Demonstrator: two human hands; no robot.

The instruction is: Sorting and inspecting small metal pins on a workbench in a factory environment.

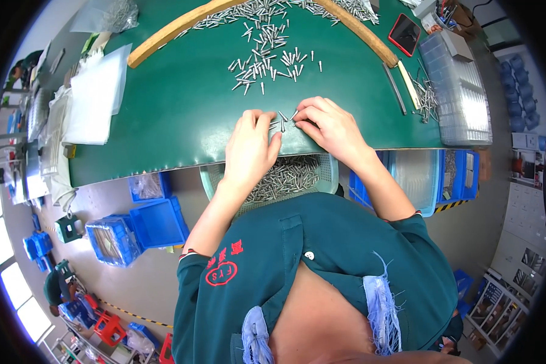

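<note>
I see sheets (97, 100) at the left of the table (182, 115), a phone (404, 34) and boxes (458, 91) at its right. Loose pins (267, 41) spread between wooden bars (179, 29); below the near edge, a basket (332, 175) holds more.

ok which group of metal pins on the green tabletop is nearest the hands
The few pins between the left hand and the right hand; the larger, scattered cluster and the heap along the wooden edging lie farther up the tabletop.

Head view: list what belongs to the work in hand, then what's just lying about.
Seemingly in use:
- left hand, right hand
- metal pins between them
- pin pile
- basket of pins

Apparently lying about:
- phone
- white sheets
</note>
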